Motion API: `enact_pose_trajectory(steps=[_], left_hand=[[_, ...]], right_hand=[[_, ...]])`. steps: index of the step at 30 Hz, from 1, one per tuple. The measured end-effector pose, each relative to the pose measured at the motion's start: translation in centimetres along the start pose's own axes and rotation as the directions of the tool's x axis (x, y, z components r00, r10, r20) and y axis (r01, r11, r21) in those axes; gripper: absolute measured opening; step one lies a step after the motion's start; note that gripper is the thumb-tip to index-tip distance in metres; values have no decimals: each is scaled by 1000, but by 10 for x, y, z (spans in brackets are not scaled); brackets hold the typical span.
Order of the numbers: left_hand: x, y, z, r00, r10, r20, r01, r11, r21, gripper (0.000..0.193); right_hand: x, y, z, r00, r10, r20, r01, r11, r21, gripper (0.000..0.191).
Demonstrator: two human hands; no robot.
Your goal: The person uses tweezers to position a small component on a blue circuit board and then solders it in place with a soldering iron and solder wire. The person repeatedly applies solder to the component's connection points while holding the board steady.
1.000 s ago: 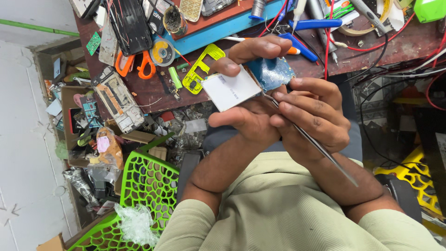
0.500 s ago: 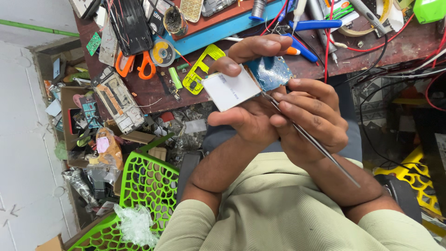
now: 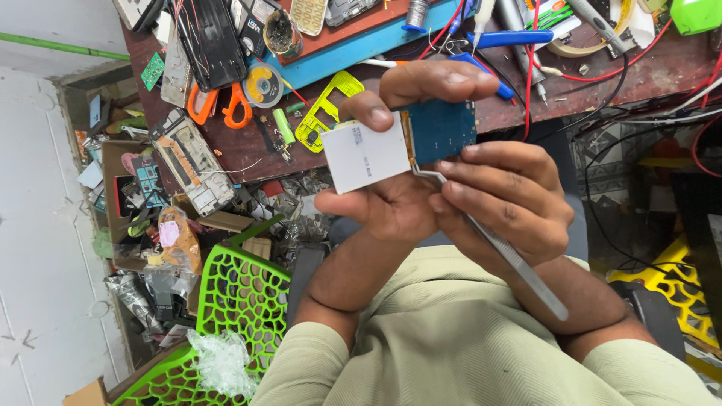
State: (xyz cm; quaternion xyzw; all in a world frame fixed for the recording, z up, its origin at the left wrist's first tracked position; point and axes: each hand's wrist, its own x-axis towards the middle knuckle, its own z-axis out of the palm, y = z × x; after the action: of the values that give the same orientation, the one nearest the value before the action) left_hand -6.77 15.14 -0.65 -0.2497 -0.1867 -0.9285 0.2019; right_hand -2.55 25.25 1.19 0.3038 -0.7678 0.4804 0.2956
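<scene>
Both hands grip: left (image 3: 391, 188) pinches the sideways-lying circuit board (image 3: 440, 131), right (image 3: 504, 199) slanted tweezers (image 3: 496, 244).

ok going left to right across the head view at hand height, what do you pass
green lattice chair → orange-handled scissors → yellow plastic frame → left hand with white screen panel → blue circuit board → right hand holding tweezers

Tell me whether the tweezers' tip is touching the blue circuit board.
Touching. The head view shows the bent tip of the tweezers, held in the right hand, meeting the lower edge of the blue circuit board, with no gap visible.
</scene>
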Motion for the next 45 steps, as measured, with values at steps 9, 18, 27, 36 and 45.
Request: enact_pose_trajectory(steps=[9,18,27,36,45], left_hand=[[7,14,17,987,-130,-97,129,991,-20,43],[53,61,-29,967,-157,-200,211,935,286,29],[2,56,-77,662,-279,-696,718,504,481,38],[-15,27,-91,681,-334,-651,726,427,540,46],[2,70,-99,887,-391,-246,46,-455,890,64]], right_hand=[[-8,-2,-12,1000,-30,1,30,999,16,21],[-24,77,-25,626,352,-696,-110,923,368,51],[-12,79,2,957,232,176,-253,961,111,44],[-21,111,12,921,204,333,-218,976,5,40],[-2,117,20,891,29,452,73,976,-206,35]])
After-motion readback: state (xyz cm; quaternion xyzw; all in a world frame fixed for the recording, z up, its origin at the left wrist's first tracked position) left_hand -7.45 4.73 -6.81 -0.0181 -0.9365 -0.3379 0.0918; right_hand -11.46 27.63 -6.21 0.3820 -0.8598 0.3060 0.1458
